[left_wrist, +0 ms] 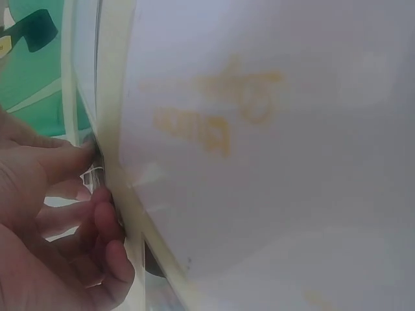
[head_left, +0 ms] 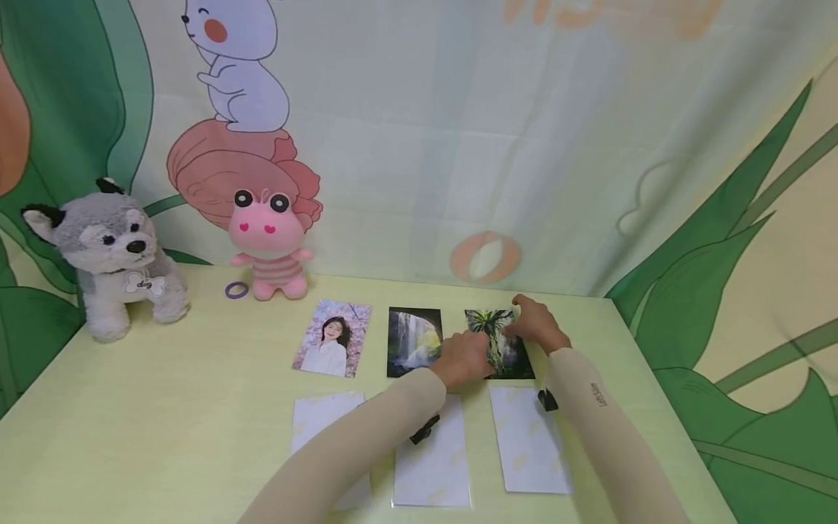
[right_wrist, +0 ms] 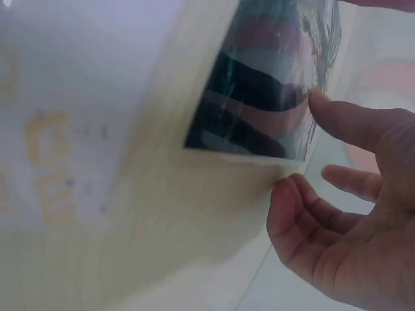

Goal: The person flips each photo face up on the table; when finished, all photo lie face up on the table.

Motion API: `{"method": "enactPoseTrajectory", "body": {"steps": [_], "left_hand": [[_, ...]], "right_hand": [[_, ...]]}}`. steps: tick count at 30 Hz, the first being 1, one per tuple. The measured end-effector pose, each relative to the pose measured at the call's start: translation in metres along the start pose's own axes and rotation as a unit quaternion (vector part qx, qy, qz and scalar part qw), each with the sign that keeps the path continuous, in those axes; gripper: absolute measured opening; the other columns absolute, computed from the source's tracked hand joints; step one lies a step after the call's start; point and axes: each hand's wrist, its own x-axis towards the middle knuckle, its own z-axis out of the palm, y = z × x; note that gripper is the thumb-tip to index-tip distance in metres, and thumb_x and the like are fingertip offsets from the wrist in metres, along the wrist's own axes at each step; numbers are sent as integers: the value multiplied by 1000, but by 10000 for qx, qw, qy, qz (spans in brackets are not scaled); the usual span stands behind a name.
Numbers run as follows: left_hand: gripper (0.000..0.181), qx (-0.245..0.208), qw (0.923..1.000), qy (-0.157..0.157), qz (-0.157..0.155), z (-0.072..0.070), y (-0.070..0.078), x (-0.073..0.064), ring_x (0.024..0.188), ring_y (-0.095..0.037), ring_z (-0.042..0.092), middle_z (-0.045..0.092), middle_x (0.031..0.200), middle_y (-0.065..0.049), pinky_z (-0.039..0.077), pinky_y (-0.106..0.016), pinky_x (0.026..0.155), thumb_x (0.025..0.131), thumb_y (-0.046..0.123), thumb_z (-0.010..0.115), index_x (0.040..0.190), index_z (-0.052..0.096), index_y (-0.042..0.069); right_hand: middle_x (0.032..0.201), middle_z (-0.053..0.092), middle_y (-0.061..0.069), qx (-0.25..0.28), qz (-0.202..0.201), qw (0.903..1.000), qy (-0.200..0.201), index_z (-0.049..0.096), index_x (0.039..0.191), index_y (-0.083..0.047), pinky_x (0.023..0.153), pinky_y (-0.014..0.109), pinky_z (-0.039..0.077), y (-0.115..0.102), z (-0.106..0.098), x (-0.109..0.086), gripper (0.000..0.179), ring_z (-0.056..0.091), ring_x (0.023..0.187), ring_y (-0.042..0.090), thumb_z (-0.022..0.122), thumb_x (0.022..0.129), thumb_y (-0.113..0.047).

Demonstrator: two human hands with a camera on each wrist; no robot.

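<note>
The dark green photo (head_left: 507, 356) lies right of centre in the frame, between the two hands, its long axis running up and down with a slight lean. The left hand (head_left: 463, 356) is at its left edge; whether it pinches, I cannot tell. The right hand (head_left: 538, 324) meets its upper right, thumb on the print, fingers apart from it. Neither hand is clearly nearer. White sheets (head_left: 530, 444) lie below on the pale table (head_left: 164, 407); a printed curtain (head_left: 406, 145) hangs behind

Grey plush dog (head_left: 108, 251), pink plush toy (head_left: 268, 236); purple ring (head_left: 228, 292) between them.
</note>
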Motion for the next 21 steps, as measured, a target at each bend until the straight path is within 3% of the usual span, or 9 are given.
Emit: {"method": "enactPoseTrajectory", "body": {"steps": [4,8,12,15,21], "left_hand": [[25,62,9998,152,140,2,-2,1,60,-20,61,62,68,0,46,-36,50,85,31,77,76,60,15],[28,191,9977,404,511,2,-4,-5,55,-15,52,53,63,2,38,-31,45,90,35,73,76,59,15],[38,813,9899,578,1008,-2,-1,-20,80,-17,61,65,90,2,49,-30,59,92,55,65,103,72,19],[53,1249,9801,583,1431,-3,4,-35,102,-20,61,67,114,0,55,-36,76,91,65,57,124,70,25],[62,1705,9587,570,2204,6,10,-64,118,-19,56,61,131,0,52,-37,89,91,73,47,134,63,31]], "right_hand": [[144,49,30,137,-145,9998,65,33,151,0,97,57,47,0,-4,-5,76,54,123,46,73,90,-24],[137,52,32,417,-407,9982,119,31,152,-1,90,56,50,5,-13,-14,71,58,117,46,65,96,-26],[133,53,35,582,-658,9961,75,30,153,-2,87,56,52,12,-22,-27,70,59,113,48,64,97,-27],[134,51,36,584,-774,9953,-65,28,153,-2,89,58,51,18,-27,-39,74,57,117,50,66,96,-30],[144,44,36,437,-1048,9924,-471,23,156,-4,96,61,47,31,-30,-68,86,46,131,53,72,92,-34]]}}
